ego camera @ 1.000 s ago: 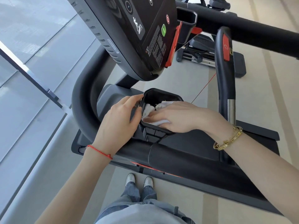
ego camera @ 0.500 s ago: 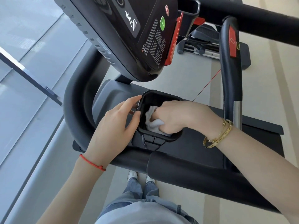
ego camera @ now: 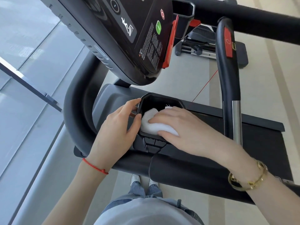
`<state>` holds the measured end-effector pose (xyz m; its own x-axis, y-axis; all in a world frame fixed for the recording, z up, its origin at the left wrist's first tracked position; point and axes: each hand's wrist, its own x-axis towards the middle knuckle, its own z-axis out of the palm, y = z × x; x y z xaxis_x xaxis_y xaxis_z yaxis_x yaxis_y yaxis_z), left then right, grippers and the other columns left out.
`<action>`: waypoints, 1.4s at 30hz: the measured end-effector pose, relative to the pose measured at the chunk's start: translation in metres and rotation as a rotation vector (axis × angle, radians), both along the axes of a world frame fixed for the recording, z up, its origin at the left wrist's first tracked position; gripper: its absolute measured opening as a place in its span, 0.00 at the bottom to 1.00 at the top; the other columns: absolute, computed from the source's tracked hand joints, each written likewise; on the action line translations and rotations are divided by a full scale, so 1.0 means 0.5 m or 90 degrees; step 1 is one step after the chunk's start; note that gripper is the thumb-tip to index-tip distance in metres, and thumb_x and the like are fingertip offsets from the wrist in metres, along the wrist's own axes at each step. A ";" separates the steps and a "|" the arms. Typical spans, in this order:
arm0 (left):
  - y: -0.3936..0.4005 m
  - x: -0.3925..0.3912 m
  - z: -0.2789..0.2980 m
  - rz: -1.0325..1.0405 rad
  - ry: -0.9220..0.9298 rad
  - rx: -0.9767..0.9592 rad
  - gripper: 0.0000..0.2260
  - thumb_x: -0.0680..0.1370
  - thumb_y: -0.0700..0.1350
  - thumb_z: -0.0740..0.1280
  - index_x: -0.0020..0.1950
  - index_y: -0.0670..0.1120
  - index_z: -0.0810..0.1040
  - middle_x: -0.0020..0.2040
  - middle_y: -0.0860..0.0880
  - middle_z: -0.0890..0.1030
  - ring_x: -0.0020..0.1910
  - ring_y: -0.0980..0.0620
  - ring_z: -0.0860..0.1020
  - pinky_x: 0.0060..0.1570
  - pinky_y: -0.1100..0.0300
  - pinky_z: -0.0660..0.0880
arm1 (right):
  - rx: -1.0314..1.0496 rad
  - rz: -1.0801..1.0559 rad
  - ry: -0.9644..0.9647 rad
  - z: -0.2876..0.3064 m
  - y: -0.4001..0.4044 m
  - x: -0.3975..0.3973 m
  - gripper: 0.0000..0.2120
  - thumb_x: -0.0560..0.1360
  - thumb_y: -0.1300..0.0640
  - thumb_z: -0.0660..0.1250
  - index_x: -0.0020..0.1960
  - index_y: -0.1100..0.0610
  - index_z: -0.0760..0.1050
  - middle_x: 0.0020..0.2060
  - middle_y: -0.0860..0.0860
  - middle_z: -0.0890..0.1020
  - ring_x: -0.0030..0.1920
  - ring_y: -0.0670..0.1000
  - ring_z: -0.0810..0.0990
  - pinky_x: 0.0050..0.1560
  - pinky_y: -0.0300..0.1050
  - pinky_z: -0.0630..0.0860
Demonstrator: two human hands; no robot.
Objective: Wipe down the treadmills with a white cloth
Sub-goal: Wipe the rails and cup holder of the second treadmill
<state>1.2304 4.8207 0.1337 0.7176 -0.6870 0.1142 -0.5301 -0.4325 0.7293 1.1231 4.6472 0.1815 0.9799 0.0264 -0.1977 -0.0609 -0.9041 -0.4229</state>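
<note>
A black treadmill fills the view, its console [ego camera: 129, 38] tilted overhead. Below the console sits a black cup holder [ego camera: 162, 96] set into the grey tray. A white cloth [ego camera: 151, 125] lies bunched inside it. My right hand [ego camera: 186, 127] lies over the cloth, fingers on top and thumb curled against its near side, pressing it into the holder. My left hand [ego camera: 115, 132] holds the holder's left rim, thumb at the inner edge and fingers along the outside.
A curved black handrail [ego camera: 76, 111] wraps around the left side. An upright grip bar [ego camera: 227, 70] with a red pad stands to the right, with a thin red safety cord [ego camera: 206, 85] beside it. Another machine [ego camera: 203, 46] stands beyond. A glass wall [ego camera: 24, 78] runs along the left.
My right hand went from a fist balled on the cloth deep in the holder to flatter fingers over the cloth near the front rim. My left hand stayed on the left rim.
</note>
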 end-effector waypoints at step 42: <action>0.001 0.005 -0.028 -0.018 -0.038 -0.010 0.19 0.81 0.50 0.60 0.72 0.57 0.68 0.45 0.69 0.75 0.47 0.66 0.78 0.49 0.60 0.76 | 0.197 -0.368 -0.124 -0.080 0.038 -0.074 0.28 0.83 0.49 0.55 0.76 0.33 0.44 0.72 0.38 0.52 0.49 0.48 0.72 0.43 0.34 0.67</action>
